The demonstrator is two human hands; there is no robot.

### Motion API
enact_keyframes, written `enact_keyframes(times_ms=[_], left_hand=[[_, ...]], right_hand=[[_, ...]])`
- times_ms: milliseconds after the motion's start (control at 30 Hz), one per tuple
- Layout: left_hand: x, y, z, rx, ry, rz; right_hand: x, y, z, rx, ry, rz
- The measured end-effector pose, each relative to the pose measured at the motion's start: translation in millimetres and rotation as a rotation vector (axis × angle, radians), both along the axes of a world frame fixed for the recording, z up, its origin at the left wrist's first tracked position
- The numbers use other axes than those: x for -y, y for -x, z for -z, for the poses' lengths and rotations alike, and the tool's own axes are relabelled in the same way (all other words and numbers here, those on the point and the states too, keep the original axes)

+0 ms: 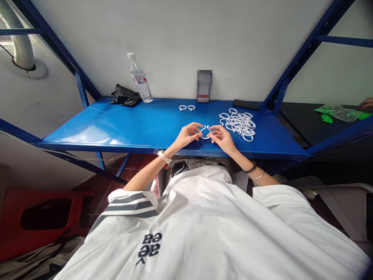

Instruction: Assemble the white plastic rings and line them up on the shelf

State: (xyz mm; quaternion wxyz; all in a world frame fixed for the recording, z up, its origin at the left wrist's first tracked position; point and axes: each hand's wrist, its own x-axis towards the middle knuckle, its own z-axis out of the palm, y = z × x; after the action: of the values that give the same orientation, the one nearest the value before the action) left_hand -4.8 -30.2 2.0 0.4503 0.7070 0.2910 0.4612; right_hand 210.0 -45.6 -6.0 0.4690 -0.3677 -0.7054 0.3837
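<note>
Between my two hands is a white plastic ring (pixel 206 137), held above the front part of the blue table (pixel 140 128). It has a gap at the top, with a small tab at each end. My left hand (pixel 188 134) pinches its left side, and my right hand (pixel 222 137) pinches its right side. A pile of similar white rings (pixel 240 123) lies just to the right of my right hand. Farther back, two single rings (pixel 187 108) sit side by side, each with its small tab toward me.
At the back stand a water bottle (pixel 141 81) and a blurred upright phone-like object (pixel 204 87). A black plastic bag (pixel 126 96) lies at back left, a flat black phone (pixel 246 104) at back right. Blue frame posts rise at both sides. A red stool (pixel 74 214) is low left.
</note>
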Motion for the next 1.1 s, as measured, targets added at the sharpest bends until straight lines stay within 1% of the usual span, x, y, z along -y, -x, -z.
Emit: enact_keyframes(times_ms=[400, 600, 867, 1100], left_hand=[[-1.3, 1.5, 2.1, -0.053, -0.037, -0.015], [0.0, 2.2, 0.6, -0.1, -0.047, 0.006], [1.2, 3.6, -2.4, -0.123, -0.039, 0.063], [1.9, 4.7, -3.9, -0.16, -0.042, 0.098]], right_hand=[[2.1, -0.1, -1.5, 0.018, -0.012, 0.005], [1.9, -0.5, -1.2, 0.03, -0.024, 0.012], [-1.4, -1.6, 4.6, 0.054, -0.056, 0.044], [0.1, -0.7, 2.9, 0.062, -0.055, 0.049]])
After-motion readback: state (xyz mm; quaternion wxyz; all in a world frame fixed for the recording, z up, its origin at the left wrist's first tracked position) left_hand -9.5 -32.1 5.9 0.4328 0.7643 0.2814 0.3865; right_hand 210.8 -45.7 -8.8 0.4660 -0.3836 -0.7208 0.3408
